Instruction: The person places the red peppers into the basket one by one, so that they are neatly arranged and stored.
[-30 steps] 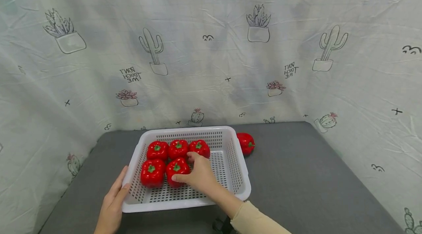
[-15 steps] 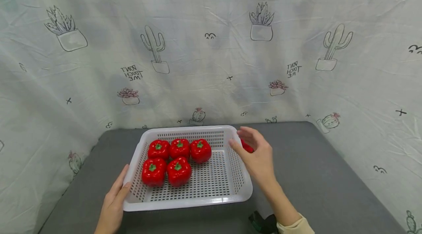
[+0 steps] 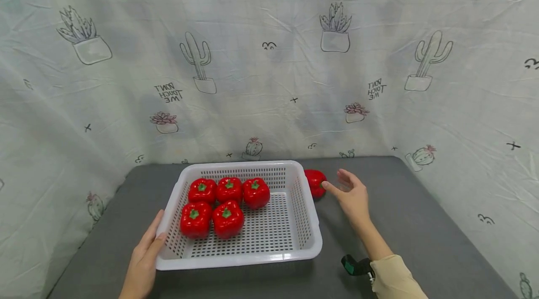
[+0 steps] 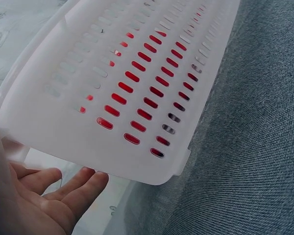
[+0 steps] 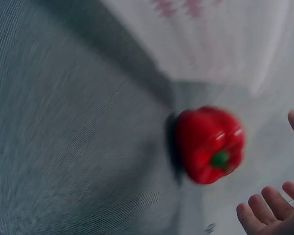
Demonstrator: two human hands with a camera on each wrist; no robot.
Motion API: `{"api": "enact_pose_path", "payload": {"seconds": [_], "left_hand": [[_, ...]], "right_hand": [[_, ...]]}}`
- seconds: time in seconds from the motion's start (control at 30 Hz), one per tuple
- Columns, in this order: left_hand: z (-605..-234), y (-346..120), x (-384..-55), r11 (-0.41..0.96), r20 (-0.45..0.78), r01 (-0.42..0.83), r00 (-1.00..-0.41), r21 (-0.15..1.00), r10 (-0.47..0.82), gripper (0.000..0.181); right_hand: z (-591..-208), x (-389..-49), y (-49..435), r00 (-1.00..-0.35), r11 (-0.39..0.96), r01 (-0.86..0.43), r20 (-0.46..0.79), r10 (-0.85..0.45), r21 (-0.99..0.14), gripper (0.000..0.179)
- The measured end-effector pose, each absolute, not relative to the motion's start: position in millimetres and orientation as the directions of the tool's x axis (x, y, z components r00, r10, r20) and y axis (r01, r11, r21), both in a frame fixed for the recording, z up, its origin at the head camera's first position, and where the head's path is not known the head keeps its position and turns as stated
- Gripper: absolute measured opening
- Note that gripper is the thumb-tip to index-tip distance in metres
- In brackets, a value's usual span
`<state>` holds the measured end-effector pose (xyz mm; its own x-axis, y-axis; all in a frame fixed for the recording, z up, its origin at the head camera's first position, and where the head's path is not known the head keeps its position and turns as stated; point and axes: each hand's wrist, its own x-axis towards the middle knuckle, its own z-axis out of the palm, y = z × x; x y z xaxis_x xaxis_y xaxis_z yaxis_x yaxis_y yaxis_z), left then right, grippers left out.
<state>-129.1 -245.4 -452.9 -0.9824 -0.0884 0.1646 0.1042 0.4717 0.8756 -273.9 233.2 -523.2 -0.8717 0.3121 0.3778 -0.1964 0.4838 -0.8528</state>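
A white plastic basket with slotted walls holds several red bell peppers with green stems, grouped in its left part. My left hand holds the basket by its left end, thumb at the rim. In the left wrist view its fingers lie against the basket's edge, and red shows through the slots. Outside the basket, by its right wall, one more bell pepper lies on its side, stem toward the right. Just right of that pepper hovers my right hand, thumb and fingers spread, holding nothing.
Grey cloth covers the table. A pale curtain printed with potted cacti stands behind and along both sides. A small black and green device sits at the right wrist.
My right hand has left the front pepper inside the basket and moved right, over the basket's right wall, to beside the outer pepper. The left hand and basket have stayed about still.
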Motion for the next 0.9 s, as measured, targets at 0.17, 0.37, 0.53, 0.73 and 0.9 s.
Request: {"api": "enact_pose_path", "payload": {"seconds": [0.17,0.37,0.53,0.73,0.9], "left_hand": [[-453,-244,-128,0.487,0.151,0.089,-0.984,0.869,-0.090,0.048],[-453,-244,-129,0.496,0.152,0.089,-0.984,0.864,-0.088,0.048],[-454,-246,-129,0.480,0.163,0.104,-0.983,0.871,-0.084,0.048],[-455,-244,-129,0.457,0.157,0.103,-0.984,0.884,-0.082,0.050],[-454,-243,-130,0.441,0.152,0.101,-0.985,0.892,-0.084,0.051]], "right_hand": [[-540,-285,235,-0.915,0.472,-0.119,0.282,0.290,-0.874,0.081],[-530,-287,223,-0.938,0.470,-0.119,0.255,0.236,-0.874,0.087],[-502,-272,206,-0.963,0.401,-0.083,0.176,0.203,-0.912,0.082],[-506,-277,202,-0.964,0.394,-0.034,0.135,0.230,-0.918,0.085],[-542,-300,212,-0.947,0.414,-0.056,0.180,0.266,-0.908,0.083]]}}
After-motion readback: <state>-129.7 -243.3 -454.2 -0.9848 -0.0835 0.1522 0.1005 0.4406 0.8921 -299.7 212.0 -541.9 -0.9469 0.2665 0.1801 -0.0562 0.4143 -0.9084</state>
